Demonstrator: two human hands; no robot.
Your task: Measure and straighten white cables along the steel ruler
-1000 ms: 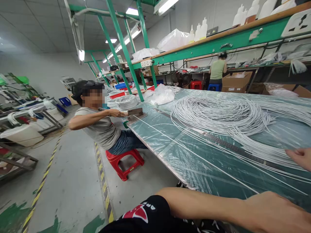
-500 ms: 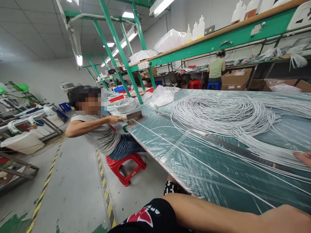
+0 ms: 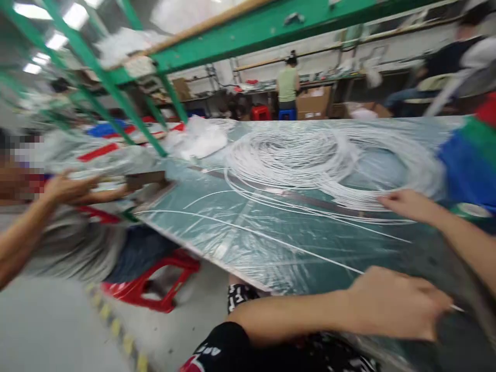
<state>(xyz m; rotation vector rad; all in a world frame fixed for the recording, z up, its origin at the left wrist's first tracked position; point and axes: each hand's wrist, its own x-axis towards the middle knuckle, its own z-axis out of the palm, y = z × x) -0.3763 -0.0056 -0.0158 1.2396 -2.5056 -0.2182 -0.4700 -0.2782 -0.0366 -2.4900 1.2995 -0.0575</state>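
Note:
My left hand [image 3: 395,305] lies low on the green, plastic-covered table [image 3: 240,258], its fingers pinched on a single white wire [image 3: 271,238] that stretches away to the left. My right hand [image 3: 406,204] rests with fingers stretched flat on the near edge of a big loose coil of white wire [image 3: 294,155]. At the left a co-worker's hand [image 3: 65,188] is at a dark cutter block [image 3: 145,181] on the table's corner. The view is smeared by motion.
A long metal ruler strip [image 3: 271,192] runs along the table under the wires. Clear plastic bags [image 3: 201,139] lie behind, a blue-green object [image 3: 468,165] at the right. Slanted green frame posts [image 3: 116,98] rise from the table. A red stool [image 3: 155,289] stands below; a person [image 3: 287,85] stands far back.
The view has swung right and down and blurred. My right hand has moved left onto the wire bundle. My left hand now shows fully, pinched on the single wire.

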